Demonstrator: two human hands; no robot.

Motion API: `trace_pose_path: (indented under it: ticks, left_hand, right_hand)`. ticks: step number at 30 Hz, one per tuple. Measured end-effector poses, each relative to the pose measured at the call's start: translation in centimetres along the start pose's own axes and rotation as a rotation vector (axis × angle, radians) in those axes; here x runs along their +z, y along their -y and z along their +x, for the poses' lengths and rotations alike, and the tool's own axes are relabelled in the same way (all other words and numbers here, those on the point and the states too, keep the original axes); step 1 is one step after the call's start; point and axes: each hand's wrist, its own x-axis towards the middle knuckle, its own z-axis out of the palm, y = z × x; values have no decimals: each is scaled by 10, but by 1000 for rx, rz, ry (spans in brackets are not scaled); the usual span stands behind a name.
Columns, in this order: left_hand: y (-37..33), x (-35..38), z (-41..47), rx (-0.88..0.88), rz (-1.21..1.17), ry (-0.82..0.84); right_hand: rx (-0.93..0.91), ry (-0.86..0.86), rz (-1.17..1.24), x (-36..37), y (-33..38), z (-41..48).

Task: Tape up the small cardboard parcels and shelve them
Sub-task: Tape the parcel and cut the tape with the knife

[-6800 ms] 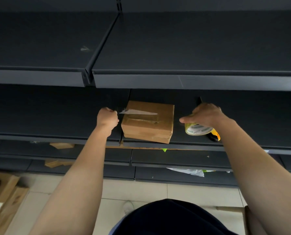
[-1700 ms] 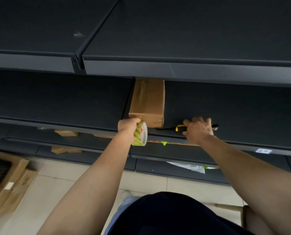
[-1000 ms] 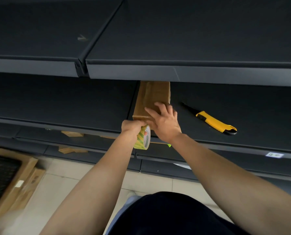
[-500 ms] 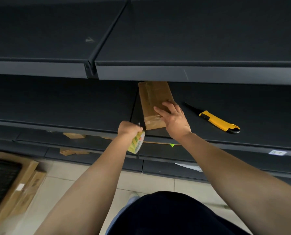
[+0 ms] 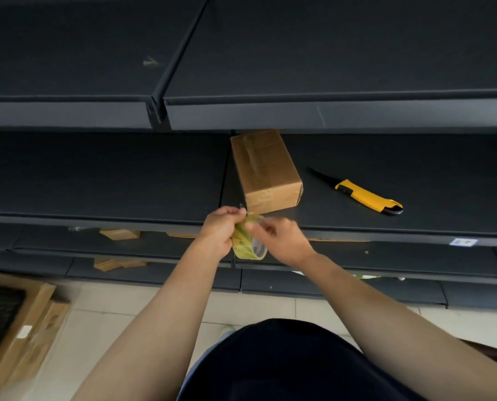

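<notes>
Here the left hand (image 5: pixel 222 227) grips the tape (image 5: pixel 248 244), the right hand (image 5: pixel 282 241) pinching it, at the box's (image 5: pixel 266 172) 6 o'clock.

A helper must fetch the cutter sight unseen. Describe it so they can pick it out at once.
Find the dark shelf holding a taped cardboard parcel. The cutter lies flat on it, right of the parcel, not touching. Its yellow handle sets it apart from the brown parcel.

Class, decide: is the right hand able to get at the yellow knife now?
Probably yes: the knife lies bare on the shelf, right of the parcel, nothing between; but the right hand pinches the tape roll.
</notes>
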Motion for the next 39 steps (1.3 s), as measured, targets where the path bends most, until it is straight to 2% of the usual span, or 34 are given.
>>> trace_pose_path:
  ticks: [1,2,5,9,15,18,20,23,27,31,33,35,37,39]
  left_hand:
    - [1,2,-1,6,4,5]
    - [2,5,-2,12,15,15]
    - [5,15,-5,56,93,46]
    - [12,29,-8,167,216,50]
    - [19,54,-19,285,346,163]
    - [20,66,-23,198,271,270]
    - [19,73,-24,61,197,320]
    - [16,78,-23,-189,52,255]
    - [17,86,-17,-249,96,198]
    - [24,82,-12,-53,419,38]
    - [26,79,-13,81,594,51]
    - [23,77,-18,227,604,98]
    - [13,77,-24,471,590,41]
    - [1,72,-28,743,613,-112]
  right_hand:
    - [73,110,97,3,-1,-2]
    - [124,147,206,5,-3,-4]
    - [204,34,408,4,-9,-5]
    - [228,-97,340,-2,-14,-12]
    - [283,-271,255,-13,-30,-25]
    - [305,-353,228,-21,-38,-32]
    - [309,-414,175,-25,-42,-36]
    - [289,-463,112,-26,-44,-38]
    - [262,-468,22,-25,-45,-37]
    - [270,-531,-262,-34,-50,-35]
    - [308,-493,-466,-47,-55,-26]
    - [375,-427,-595,-60,-59,-13]
    - [429,-389,-650,-68,-62,-1]
    - [478,-369,-672,-74,-66,7]
